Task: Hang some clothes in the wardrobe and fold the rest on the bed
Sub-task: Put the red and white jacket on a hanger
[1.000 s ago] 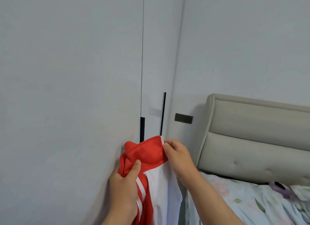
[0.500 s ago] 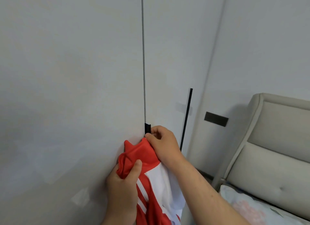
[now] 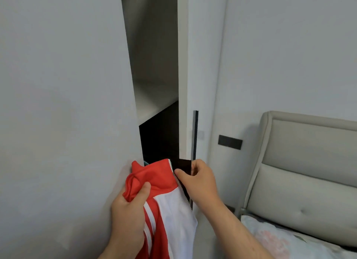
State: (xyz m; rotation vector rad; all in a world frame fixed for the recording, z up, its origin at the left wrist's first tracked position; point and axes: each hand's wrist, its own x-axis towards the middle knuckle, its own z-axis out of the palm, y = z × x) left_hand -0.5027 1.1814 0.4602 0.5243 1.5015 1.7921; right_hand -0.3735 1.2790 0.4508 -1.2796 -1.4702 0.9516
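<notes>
One jacket, red with white panel and stripes, sat at lower centre; two hands pinched it: left hand bunching red cloth, right hand its zipper edge.

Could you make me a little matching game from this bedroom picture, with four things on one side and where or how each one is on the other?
Things:
1. jacket
2. wardrobe door
3. headboard
4. wall switch plate

States or places:
A. padded, pale beige, at the far right
B. dark, on the wall between wardrobe and bed
C. red and white, held in both hands
D. pulled partly open, showing a shelf inside

Pairs: 1-C, 2-D, 3-A, 4-B
</notes>
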